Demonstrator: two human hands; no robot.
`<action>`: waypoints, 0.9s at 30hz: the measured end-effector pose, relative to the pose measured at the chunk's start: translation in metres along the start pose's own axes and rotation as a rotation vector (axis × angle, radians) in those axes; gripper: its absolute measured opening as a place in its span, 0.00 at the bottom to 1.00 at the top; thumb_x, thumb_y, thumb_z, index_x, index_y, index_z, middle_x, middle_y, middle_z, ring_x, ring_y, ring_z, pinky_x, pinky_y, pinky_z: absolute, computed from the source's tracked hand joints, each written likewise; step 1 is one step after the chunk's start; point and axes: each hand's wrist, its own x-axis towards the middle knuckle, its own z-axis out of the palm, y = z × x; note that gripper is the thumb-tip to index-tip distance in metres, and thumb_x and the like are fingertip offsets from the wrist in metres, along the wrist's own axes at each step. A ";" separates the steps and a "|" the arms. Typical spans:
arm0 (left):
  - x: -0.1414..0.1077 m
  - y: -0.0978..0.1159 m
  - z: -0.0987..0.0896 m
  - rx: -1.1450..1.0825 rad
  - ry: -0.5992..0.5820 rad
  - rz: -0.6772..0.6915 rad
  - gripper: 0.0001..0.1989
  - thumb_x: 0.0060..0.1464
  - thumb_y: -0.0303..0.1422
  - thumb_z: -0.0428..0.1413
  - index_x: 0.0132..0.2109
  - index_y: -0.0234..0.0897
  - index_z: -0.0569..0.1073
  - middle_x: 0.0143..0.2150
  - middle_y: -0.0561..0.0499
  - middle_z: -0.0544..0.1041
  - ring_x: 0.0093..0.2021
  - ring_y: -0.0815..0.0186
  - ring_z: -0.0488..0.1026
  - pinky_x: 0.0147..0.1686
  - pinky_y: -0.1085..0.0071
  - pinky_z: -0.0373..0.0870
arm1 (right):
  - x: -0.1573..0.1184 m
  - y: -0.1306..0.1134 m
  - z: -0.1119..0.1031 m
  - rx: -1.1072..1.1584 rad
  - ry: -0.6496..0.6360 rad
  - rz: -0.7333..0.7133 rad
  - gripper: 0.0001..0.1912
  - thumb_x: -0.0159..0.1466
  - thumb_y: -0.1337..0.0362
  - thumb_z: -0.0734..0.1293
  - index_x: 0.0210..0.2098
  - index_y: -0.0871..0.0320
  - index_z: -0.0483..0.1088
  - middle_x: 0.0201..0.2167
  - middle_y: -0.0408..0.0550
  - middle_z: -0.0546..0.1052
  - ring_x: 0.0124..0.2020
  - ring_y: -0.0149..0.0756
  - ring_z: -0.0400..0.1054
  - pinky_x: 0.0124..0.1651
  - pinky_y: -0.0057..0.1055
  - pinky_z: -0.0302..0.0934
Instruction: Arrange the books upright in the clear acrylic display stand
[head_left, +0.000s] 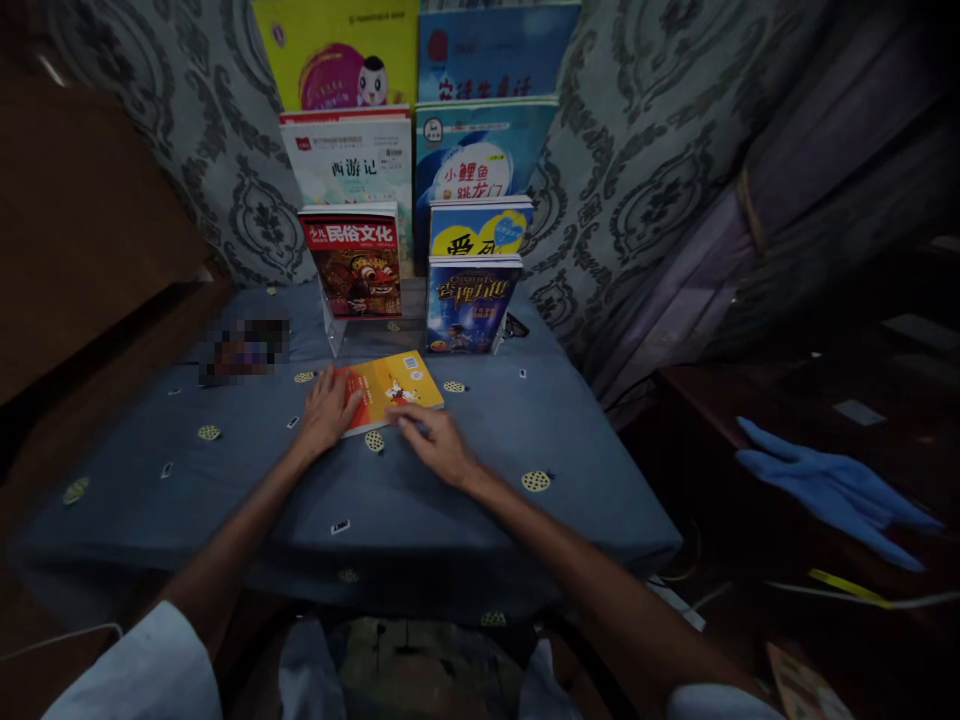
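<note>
A thin book (386, 385) with an orange and yellow cover lies flat on the cloth-covered table, its barcode at the upper right corner. My left hand (328, 408) rests over its left end, fingers stretched out and lying on the cover. At the lower edge of the book is my right hand (435, 440), its fingers curled together against that edge. The undersides of the right fingers are hidden. Just behind the book stands a clear tiered rack (337, 335) filled with upright books, including a red folk-culture book (360, 270) and a dark blue one (471, 310).
Dark glasses (516, 326) lie beside the rack. A pixelated patch covers something at the table's left. Patterned curtains (637, 130) hang behind the blue tablecloth (450, 510). On a dark surface to the right is a blue glove (832, 485).
</note>
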 end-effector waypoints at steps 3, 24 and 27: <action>-0.023 0.009 0.006 0.034 0.021 0.089 0.32 0.69 0.50 0.40 0.71 0.36 0.58 0.74 0.34 0.54 0.74 0.45 0.50 0.65 0.42 0.57 | 0.007 0.022 -0.021 -0.156 0.154 0.065 0.19 0.70 0.62 0.60 0.56 0.56 0.73 0.59 0.56 0.75 0.63 0.47 0.66 0.66 0.50 0.58; 0.018 -0.020 -0.007 0.135 -0.176 0.427 0.38 0.66 0.54 0.45 0.75 0.40 0.49 0.76 0.38 0.50 0.75 0.52 0.48 0.71 0.46 0.46 | 0.036 0.041 -0.026 0.072 0.079 0.143 0.18 0.70 0.61 0.59 0.54 0.54 0.75 0.50 0.51 0.81 0.48 0.42 0.76 0.52 0.42 0.71; 0.039 0.012 0.001 0.109 -0.224 0.521 0.39 0.66 0.56 0.43 0.75 0.41 0.48 0.76 0.41 0.51 0.76 0.55 0.47 0.72 0.48 0.43 | 0.042 0.050 -0.028 0.227 0.091 0.207 0.19 0.71 0.60 0.58 0.56 0.54 0.73 0.51 0.51 0.80 0.49 0.42 0.77 0.50 0.41 0.74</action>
